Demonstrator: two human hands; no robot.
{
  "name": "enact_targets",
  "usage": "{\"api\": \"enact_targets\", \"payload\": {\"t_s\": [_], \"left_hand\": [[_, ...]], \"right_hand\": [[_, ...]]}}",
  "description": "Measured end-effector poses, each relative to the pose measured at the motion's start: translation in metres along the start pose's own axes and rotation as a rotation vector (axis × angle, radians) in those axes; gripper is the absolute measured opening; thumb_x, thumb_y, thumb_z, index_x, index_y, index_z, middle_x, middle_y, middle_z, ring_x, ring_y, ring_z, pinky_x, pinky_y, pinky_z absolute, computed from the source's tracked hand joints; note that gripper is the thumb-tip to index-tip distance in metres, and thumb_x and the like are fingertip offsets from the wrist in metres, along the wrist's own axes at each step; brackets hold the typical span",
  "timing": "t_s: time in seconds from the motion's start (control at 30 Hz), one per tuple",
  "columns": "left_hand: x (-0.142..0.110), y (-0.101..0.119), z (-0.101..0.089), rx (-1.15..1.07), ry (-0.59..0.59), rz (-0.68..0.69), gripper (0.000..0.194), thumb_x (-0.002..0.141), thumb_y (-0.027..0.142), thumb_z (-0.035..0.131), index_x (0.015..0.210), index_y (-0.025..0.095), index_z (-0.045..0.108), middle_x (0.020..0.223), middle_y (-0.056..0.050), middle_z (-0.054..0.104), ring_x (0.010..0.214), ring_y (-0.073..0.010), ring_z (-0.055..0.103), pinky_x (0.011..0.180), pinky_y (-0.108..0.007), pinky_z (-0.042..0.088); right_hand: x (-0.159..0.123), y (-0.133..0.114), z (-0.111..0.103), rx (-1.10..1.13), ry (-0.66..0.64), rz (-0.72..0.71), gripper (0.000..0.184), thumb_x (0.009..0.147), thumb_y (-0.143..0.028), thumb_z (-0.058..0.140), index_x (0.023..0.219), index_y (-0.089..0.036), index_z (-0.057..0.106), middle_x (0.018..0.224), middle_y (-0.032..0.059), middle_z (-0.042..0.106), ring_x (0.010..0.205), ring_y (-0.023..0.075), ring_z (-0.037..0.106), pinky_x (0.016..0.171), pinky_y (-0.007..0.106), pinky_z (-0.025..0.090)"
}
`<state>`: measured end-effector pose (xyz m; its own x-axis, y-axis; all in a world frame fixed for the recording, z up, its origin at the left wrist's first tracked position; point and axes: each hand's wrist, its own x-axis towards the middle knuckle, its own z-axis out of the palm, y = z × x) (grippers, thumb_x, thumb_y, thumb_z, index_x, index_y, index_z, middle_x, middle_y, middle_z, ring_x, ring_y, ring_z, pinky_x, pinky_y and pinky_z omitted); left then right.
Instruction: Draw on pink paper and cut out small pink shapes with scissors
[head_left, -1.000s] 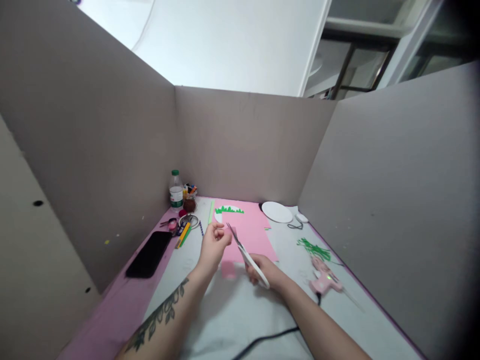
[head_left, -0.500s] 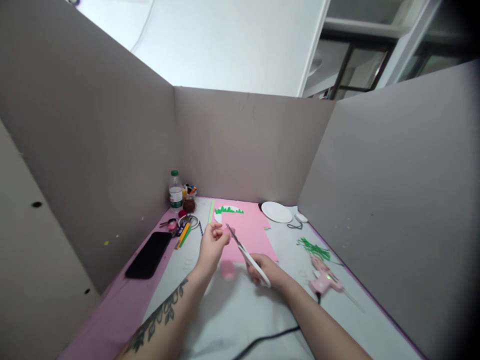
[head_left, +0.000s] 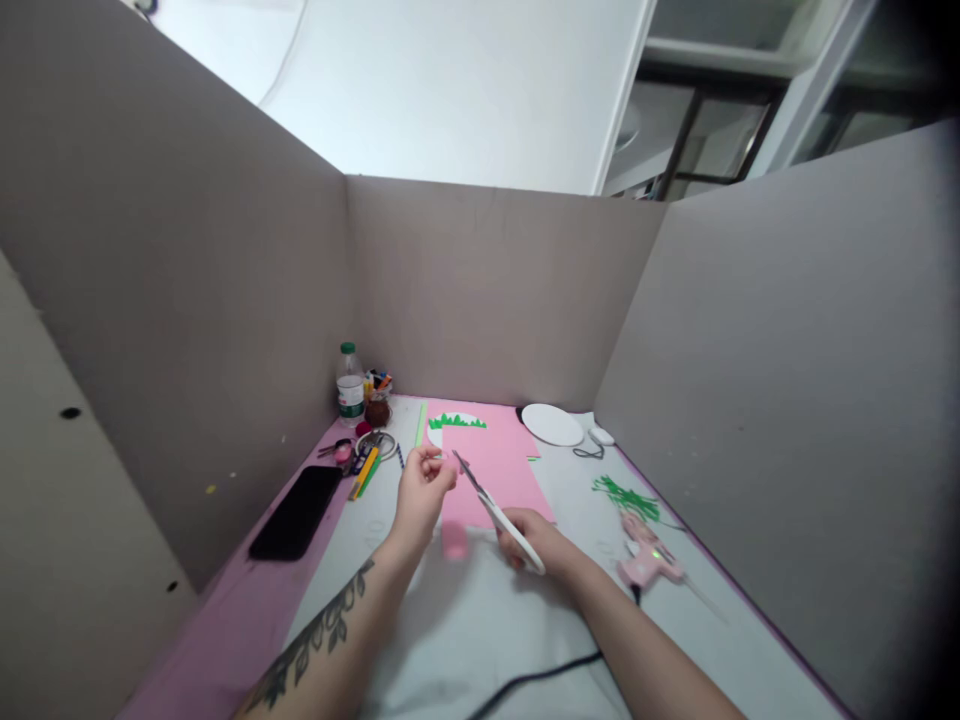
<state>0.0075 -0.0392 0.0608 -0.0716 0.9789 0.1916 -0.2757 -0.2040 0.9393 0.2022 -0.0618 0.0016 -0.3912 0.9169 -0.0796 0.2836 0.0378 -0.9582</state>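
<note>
I see the right hand (head_left: 523,537) gripping scissors (head_left: 493,509); toward its ten o'clock, the left hand (head_left: 422,492) pinches a pink piece (head_left: 451,462). With fingertips so near the blades, one slip could nick skin.

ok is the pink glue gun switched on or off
On, it seems: a green light glows on the body of the glue gun.
</note>
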Motion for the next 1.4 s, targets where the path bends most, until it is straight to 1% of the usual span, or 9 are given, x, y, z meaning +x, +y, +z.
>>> {"api": "enact_targets", "payload": {"t_s": [0.27,0.37,0.47,0.53,0.6,0.77,0.93,1.17,1.4], "left_hand": [[0.001,-0.002,-0.002,0.018,0.007,-0.001,0.034,0.068,0.025,0.066,0.094,0.018,0.045,0.066,0.003,0.058,0.062,-0.0114,0.055,0.063,-0.024,0.043],[0.001,-0.001,-0.002,0.013,0.005,0.008,0.035,0.068,0.025,0.066,0.097,0.018,0.048,0.065,0.003,0.056,0.061,-0.0108,0.054,0.062,-0.024,0.044],[0.001,0.002,-0.002,0.020,-0.018,-0.003,0.041,0.067,0.029,0.067,0.104,0.016,0.053,0.068,0.002,0.056,0.065,-0.0120,0.056,0.063,-0.025,0.046],[-0.001,0.004,-0.001,0.019,-0.030,-0.029,0.047,0.067,0.033,0.068,0.108,0.016,0.053,0.070,0.001,0.057,0.068,-0.0131,0.057,0.064,-0.026,0.047],[-0.002,0.006,0.001,-0.001,-0.029,-0.053,0.049,0.066,0.035,0.069,0.108,0.016,0.052,0.069,0.002,0.057,0.067,-0.0129,0.057,0.064,-0.026,0.048],[-0.002,0.005,0.002,-0.020,-0.029,-0.069,0.038,0.065,0.030,0.069,0.096,0.016,0.050,0.062,0.005,0.053,0.058,-0.0101,0.054,0.061,-0.025,0.047],[-0.001,0.003,0.002,0.047,-0.043,-0.007,0.026,0.068,0.021,0.062,0.090,0.018,0.048,0.059,0.006,0.051,0.056,-0.0090,0.052,0.057,-0.022,0.046],[-0.003,0.004,0.004,0.143,-0.029,0.069,0.025,0.068,0.019,0.060,0.089,0.018,0.047,0.062,0.006,0.049,0.056,-0.0088,0.051,0.055,-0.021,0.046],[-0.003,0.003,0.003,0.133,-0.018,0.077,0.025,0.067,0.019,0.060,0.089,0.018,0.048,0.061,0.006,0.049,0.056,-0.0093,0.051,0.055,-0.021,0.047]], "right_hand": [[-0.002,-0.003,-0.001,-0.012,0.001,0.009,0.003,0.058,-0.017,0.049,0.061,-0.017,0.047,0.048,-0.0049,0.049,0.042,0.0074,0.042,0.040,0.017,0.031],[-0.001,-0.001,-0.003,-0.026,0.029,-0.003,0.004,0.061,-0.021,0.049,0.061,-0.017,0.047,0.047,-0.0048,0.049,0.040,0.0075,0.041,0.039,0.018,0.030],[0.000,0.002,-0.004,-0.024,0.074,-0.005,0.004,0.061,-0.021,0.048,0.061,-0.017,0.046,0.046,-0.0048,0.048,0.039,0.0078,0.042,0.038,0.018,0.030],[0.001,0.003,-0.004,-0.010,0.082,-0.012,0.003,0.060,-0.020,0.048,0.062,-0.017,0.047,0.046,-0.0048,0.048,0.040,0.0080,0.043,0.039,0.018,0.031],[0.001,0.002,-0.003,0.017,0.074,-0.015,0.006,0.058,-0.018,0.048,0.063,-0.017,0.047,0.050,-0.0047,0.049,0.042,0.0082,0.044,0.040,0.018,0.033],[0.000,-0.003,-0.002,0.046,0.030,0.015,0.009,0.056,-0.016,0.049,0.064,-0.017,0.047,0.053,-0.0049,0.050,0.045,0.0080,0.045,0.043,0.019,0.037],[-0.003,-0.010,-0.001,0.034,-0.012,0.029,0.008,0.055,-0.017,0.049,0.062,-0.017,0.046,0.051,-0.0045,0.050,0.045,0.0082,0.045,0.042,0.018,0.035],[-0.006,-0.017,0.001,0.041,-0.023,0.029,0.009,0.056,-0.022,0.051,0.062,-0.017,0.046,0.051,-0.0041,0.050,0.045,0.0083,0.045,0.043,0.019,0.036],[-0.004,-0.011,0.001,0.041,-0.033,0.029,0.006,0.056,-0.019,0.049,0.061,-0.017,0.047,0.050,-0.0046,0.049,0.044,0.0078,0.044,0.042,0.018,0.034]]}}
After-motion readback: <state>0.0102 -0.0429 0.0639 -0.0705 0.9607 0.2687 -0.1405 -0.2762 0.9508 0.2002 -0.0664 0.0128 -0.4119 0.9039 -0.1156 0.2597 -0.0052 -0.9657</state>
